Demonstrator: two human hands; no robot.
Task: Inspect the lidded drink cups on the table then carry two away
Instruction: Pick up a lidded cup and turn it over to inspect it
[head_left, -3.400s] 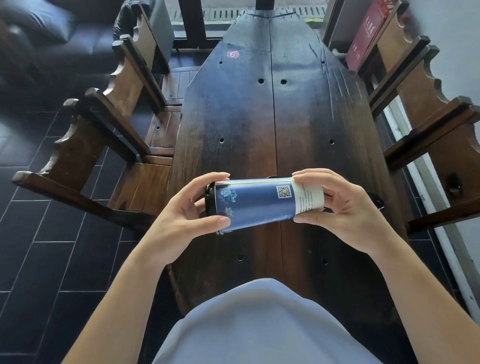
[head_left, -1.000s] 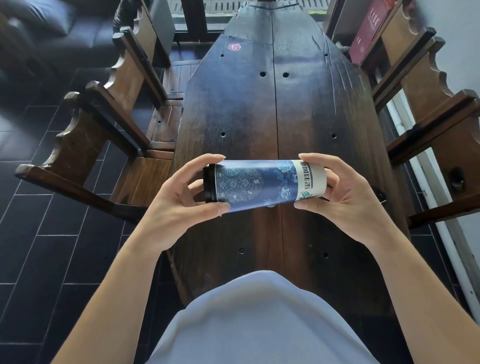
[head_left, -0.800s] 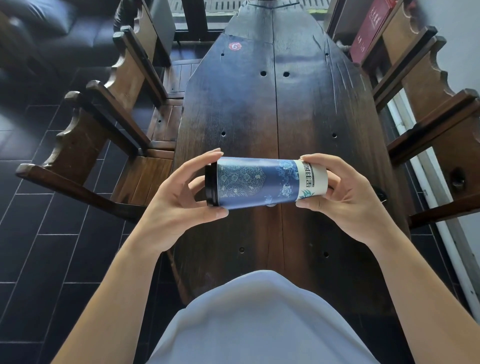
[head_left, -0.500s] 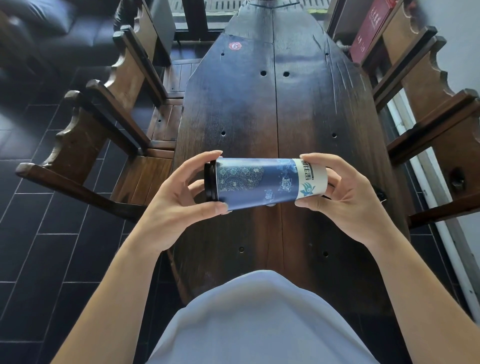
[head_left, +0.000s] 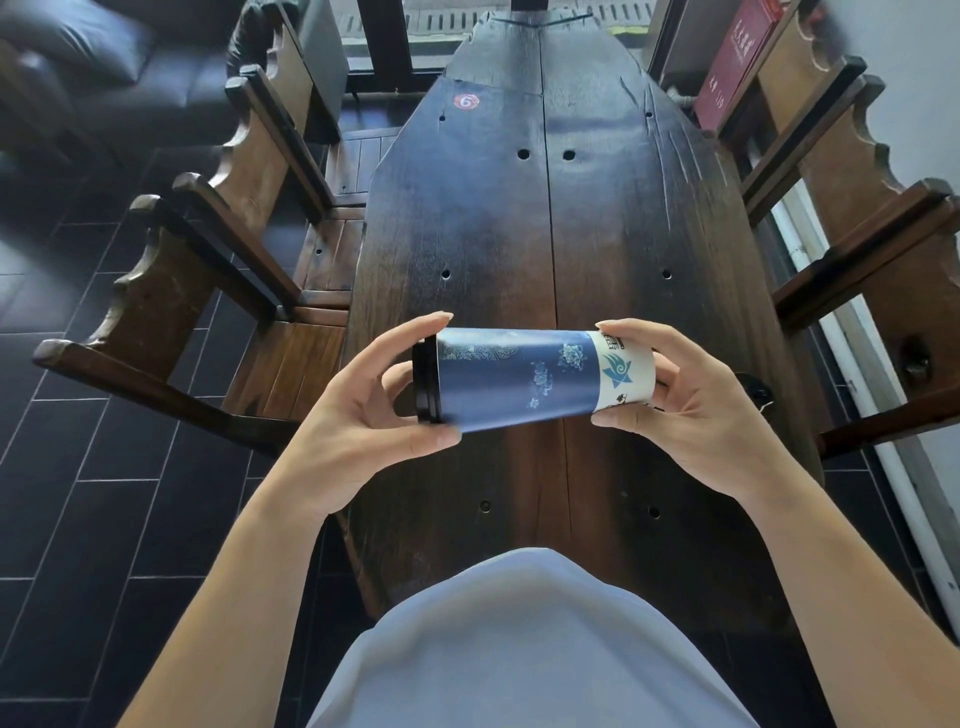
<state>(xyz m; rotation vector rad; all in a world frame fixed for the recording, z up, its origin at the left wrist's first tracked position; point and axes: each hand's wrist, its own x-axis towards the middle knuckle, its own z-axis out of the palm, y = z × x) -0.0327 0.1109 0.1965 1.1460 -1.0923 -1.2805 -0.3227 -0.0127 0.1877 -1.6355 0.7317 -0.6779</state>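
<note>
Both hands, left (head_left: 358, 415) and right (head_left: 691, 415), clamp blue patterned black-lidded paper cup (head_left: 519, 382) sideways over dark wooden desk (head_left: 519, 234); rotate gently, lid sealed.

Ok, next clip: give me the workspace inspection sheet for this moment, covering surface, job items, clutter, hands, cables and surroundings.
Surface: long dark wooden table, two planks, small round holes, a red round sticker near the far end.
Job's things: one blue drink cup held sideways above the table, black lid toward the person's left, white base band toward the right; no second cup clearly seen.
Clutter: a small dark object behind the right hand, cannot tell what.
Hands: left hand grips the lid end; right hand grips the base end.
Cables: nothing seen.
Surroundings: wooden chairs on both sides, dark tiled floor, red book at far right.
</note>
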